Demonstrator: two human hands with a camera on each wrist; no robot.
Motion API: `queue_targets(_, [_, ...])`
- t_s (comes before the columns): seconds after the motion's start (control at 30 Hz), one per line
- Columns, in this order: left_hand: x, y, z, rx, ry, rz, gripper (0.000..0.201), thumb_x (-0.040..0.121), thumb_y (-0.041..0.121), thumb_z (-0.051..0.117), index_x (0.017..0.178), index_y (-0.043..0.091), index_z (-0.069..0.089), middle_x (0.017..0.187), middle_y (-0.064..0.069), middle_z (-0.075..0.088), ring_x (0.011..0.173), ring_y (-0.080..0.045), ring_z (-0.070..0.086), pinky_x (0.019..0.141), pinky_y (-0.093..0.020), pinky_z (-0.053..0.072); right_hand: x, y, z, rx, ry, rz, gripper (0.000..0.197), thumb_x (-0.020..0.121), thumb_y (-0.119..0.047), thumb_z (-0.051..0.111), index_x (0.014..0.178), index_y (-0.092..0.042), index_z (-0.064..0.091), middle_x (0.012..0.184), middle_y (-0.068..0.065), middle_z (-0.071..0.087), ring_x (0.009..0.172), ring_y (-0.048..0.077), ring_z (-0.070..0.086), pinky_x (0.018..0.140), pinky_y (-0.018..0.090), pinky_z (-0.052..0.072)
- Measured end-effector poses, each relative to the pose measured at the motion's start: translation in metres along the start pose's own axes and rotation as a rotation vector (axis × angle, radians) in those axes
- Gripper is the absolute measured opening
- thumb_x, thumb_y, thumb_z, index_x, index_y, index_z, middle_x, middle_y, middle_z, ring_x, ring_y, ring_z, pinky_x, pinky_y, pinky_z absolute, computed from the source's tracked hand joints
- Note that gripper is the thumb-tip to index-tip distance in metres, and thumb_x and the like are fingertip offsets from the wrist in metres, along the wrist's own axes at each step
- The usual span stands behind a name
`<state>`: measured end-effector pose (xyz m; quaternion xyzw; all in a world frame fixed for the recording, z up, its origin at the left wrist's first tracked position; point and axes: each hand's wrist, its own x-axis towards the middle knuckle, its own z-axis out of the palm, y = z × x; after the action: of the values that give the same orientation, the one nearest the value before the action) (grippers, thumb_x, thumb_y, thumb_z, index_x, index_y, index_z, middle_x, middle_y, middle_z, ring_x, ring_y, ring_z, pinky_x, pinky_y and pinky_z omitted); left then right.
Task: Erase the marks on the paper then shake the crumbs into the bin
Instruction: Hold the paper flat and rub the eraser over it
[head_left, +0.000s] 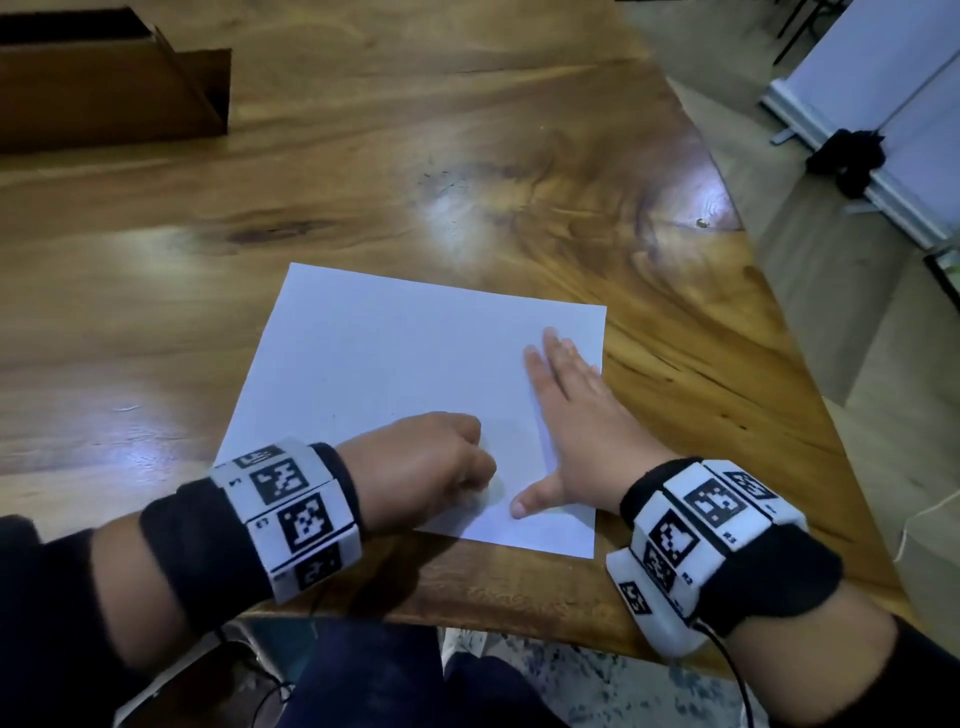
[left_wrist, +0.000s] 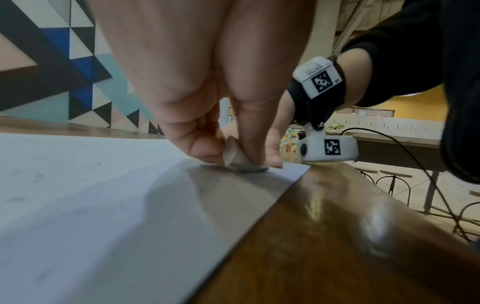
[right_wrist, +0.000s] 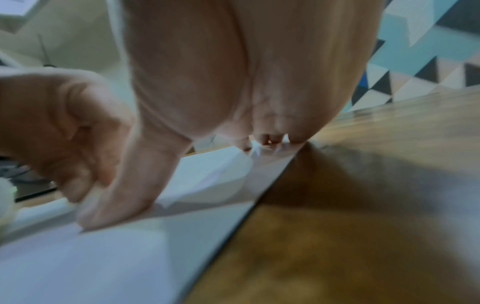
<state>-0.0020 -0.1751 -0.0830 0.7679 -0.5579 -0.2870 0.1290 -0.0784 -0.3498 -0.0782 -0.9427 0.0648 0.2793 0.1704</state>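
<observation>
A white sheet of paper (head_left: 395, 374) lies on the wooden table (head_left: 363, 171) near its front edge. My left hand (head_left: 436, 462) is curled over the sheet's near part and pinches a small whitish eraser (left_wrist: 239, 160), whose lower end presses on the paper (left_wrist: 91, 195). Faint grey smudges show on the sheet in the left wrist view. My right hand (head_left: 566, 410) lies flat on the paper's right side, fingers straight and thumb spread, holding the sheet (right_wrist: 103, 257) down. In the blurred right wrist view the left hand (right_wrist: 59, 131) is at the left.
A brown cardboard box (head_left: 109, 88) stands open at the table's far left corner. The table's right edge runs diagonally past my right wrist, with floor and a white board (head_left: 883, 119) beyond. The front edge lies just below the paper.
</observation>
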Motion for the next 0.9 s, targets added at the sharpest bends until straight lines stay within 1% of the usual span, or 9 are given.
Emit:
queue_targets(0.13, [0.006, 0.002, -0.004, 0.004, -0.031, -0.014, 0.011, 0.079, 0.011, 0.057, 0.086, 0.014, 0.065, 0.090, -0.007, 0.057, 0.083, -0.028, 0.056, 0.069, -0.031, 0.042, -0.002, 0.022, -0.013, 0.004, 0.007, 0.116, 0.150, 0.054, -0.062, 0.080, 0.146, -0.010, -0.026, 0.149, 0.004, -0.040, 0.140, 0.016, -0.031, 0.117, 0.033, -0.013])
queue_targets(0.2, [0.018, 0.004, -0.018, 0.039, -0.082, -0.036, 0.013, 0.078, 0.014, 0.059, 0.089, 0.014, 0.067, 0.093, -0.005, 0.063, 0.085, -0.023, 0.056, 0.071, -0.025, 0.037, -0.003, 0.024, -0.016, -0.042, -0.007, 0.126, 0.150, 0.054, -0.065, 0.078, 0.146, -0.010, -0.026, 0.149, 0.003, -0.040, 0.140, 0.016, -0.030, 0.116, 0.035, -0.014])
queue_targets(0.27, [0.038, 0.003, -0.041, 0.031, 0.015, -0.094, 0.013, 0.076, 0.021, 0.065, 0.086, 0.013, 0.068, 0.081, -0.003, 0.063, 0.075, -0.017, 0.051, 0.062, -0.021, 0.027, -0.002, 0.023, -0.016, -0.083, -0.015, 0.142, 0.150, 0.053, -0.069, 0.076, 0.145, -0.010, -0.027, 0.150, 0.003, -0.040, 0.141, 0.016, -0.030, 0.116, 0.040, -0.016])
queue_targets(0.33, [0.064, -0.004, -0.061, 0.023, 0.183, -0.180, 0.015, 0.074, 0.023, 0.068, 0.085, 0.013, 0.068, 0.071, 0.001, 0.054, 0.070, -0.016, 0.047, 0.055, -0.024, 0.024, -0.001, 0.020, -0.016, -0.123, -0.028, 0.168, 0.150, 0.053, -0.071, 0.074, 0.145, -0.010, -0.027, 0.150, 0.004, -0.039, 0.141, 0.017, -0.030, 0.115, 0.044, -0.017])
queue_targets(0.47, [0.105, -0.010, -0.072, 0.019, 0.290, -0.281, 0.017, 0.076, 0.016, 0.064, 0.091, 0.010, 0.065, 0.076, 0.001, 0.052, 0.075, -0.017, 0.045, 0.058, -0.021, 0.024, 0.001, 0.018, -0.018, -0.201, -0.068, 0.211, 0.150, 0.053, -0.077, 0.069, 0.144, -0.008, -0.030, 0.149, 0.006, -0.040, 0.140, 0.018, -0.031, 0.113, 0.052, -0.017])
queue_targets(0.6, [0.104, -0.009, -0.063, -0.005, 0.262, -0.230, 0.009, 0.075, 0.013, 0.065, 0.082, 0.008, 0.063, 0.068, 0.002, 0.048, 0.073, -0.020, 0.045, 0.062, -0.022, 0.027, 0.002, 0.018, -0.018, -0.208, -0.079, 0.224, 0.151, 0.052, -0.079, 0.067, 0.143, -0.009, -0.030, 0.150, 0.005, -0.040, 0.140, 0.017, -0.031, 0.112, 0.056, -0.017])
queue_targets(0.7, [0.070, -0.004, -0.049, 0.009, 0.138, -0.118, 0.004, 0.073, 0.014, 0.064, 0.072, 0.010, 0.062, 0.069, -0.002, 0.053, 0.069, -0.022, 0.047, 0.060, -0.023, 0.027, 0.000, 0.017, -0.019, -0.209, -0.069, 0.212, 0.150, 0.052, -0.079, 0.067, 0.144, -0.008, -0.028, 0.151, 0.006, -0.038, 0.141, 0.017, -0.030, 0.111, 0.053, -0.018])
queue_targets(0.8, [0.044, 0.001, -0.037, -0.003, -0.057, -0.110, 0.008, 0.076, 0.019, 0.064, 0.078, 0.011, 0.064, 0.081, -0.004, 0.063, 0.075, -0.021, 0.053, 0.067, -0.026, 0.039, -0.001, 0.016, -0.021, -0.204, -0.072, 0.203, 0.149, 0.054, -0.077, 0.069, 0.144, -0.007, -0.028, 0.151, 0.007, -0.038, 0.141, 0.019, -0.030, 0.112, 0.050, -0.019])
queue_targets(0.9, [0.051, -0.001, -0.043, -0.035, -0.035, -0.147, 0.009, 0.075, 0.021, 0.067, 0.080, 0.014, 0.066, 0.077, 0.002, 0.056, 0.075, -0.016, 0.050, 0.067, -0.023, 0.036, -0.001, 0.015, -0.021, -0.201, -0.069, 0.196, 0.149, 0.055, -0.075, 0.070, 0.144, -0.007, -0.028, 0.151, 0.008, -0.037, 0.141, 0.019, -0.030, 0.113, 0.048, -0.019])
